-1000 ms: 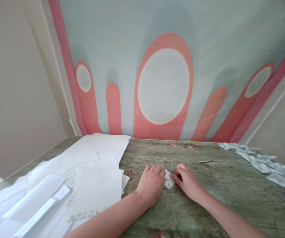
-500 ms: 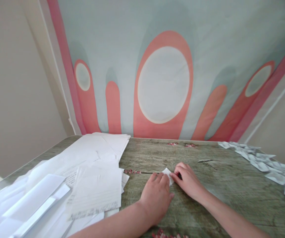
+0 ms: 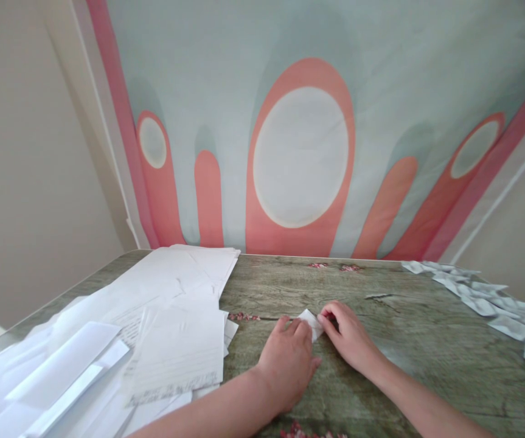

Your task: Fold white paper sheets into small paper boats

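Note:
A small folded piece of white paper (image 3: pixel 308 322) lies on the table between my two hands, its top corner pointing away from me. My left hand (image 3: pixel 287 359) covers its left part, the bent fingers holding it down against the wood. At the paper's right corner, my right hand (image 3: pixel 342 328) has thumb and forefinger pinched together on the edge. The paper's left and lower parts are hidden under my left fingers.
Loose white sheets (image 3: pixel 184 347), some with writing, spread over the table's left side, with folded strips (image 3: pixel 66 359) on top. Folded white paper pieces (image 3: pixel 476 295) lie in rows along the right. A patterned cloth (image 3: pixel 381 73) hangs behind the wood-look table (image 3: pixel 280 280).
My right fingertips have shifted slightly right along the folded paper, so more of its right part shows. My left hand stays almost where it was.

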Available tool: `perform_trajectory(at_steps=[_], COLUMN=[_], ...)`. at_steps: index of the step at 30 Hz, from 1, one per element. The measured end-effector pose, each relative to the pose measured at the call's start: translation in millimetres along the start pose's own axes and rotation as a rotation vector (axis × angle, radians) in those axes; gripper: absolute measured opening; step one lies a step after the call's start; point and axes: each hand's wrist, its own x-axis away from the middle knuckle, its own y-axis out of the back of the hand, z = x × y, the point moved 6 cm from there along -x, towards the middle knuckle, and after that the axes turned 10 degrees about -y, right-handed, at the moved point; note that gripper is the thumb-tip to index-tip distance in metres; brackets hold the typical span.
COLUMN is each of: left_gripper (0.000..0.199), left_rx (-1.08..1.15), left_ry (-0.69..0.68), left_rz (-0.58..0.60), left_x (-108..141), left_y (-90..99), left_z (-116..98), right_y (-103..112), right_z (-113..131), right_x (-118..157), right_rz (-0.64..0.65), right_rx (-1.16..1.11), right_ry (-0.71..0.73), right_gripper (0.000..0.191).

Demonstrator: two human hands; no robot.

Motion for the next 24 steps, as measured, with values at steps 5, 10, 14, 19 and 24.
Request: perform_trajectory(at_steps=[5,10,14,19,24], left_gripper=[0.048,0.047,0.045,0.026,0.021], left_rx=[0.025,0.050,0.097,0.280,0.619], left_ry=[0.021,0.054,0.066,0.106,0.216], left_rz=[-0.003,0.000,-0.008,-0.074,-0.265], left_x=[0.0,0.1,-0.7,-0.1,3.0], left_y=[-1.2,-2.7,1.5,2.4,-6.7], left_z=[2.3,4.8,6.3,18.9,44.0], right_y=[11.4,13.2,11.7,7.3,4.1], right_z=[6.3,20.1,17.8,4.4,0.0], right_x=[8.2,21.2,19.9,7.9,4.3], right_rz=[0.035,0.089,0.081,0.123,0.169], right_rx=[-0.062,0.097,0.074,-0.114,-0.167], right_ry=[0.052,0.172,0.134,0.038,-0.005], right_gripper=[0.024,0.042,0.030,0.008,0.007])
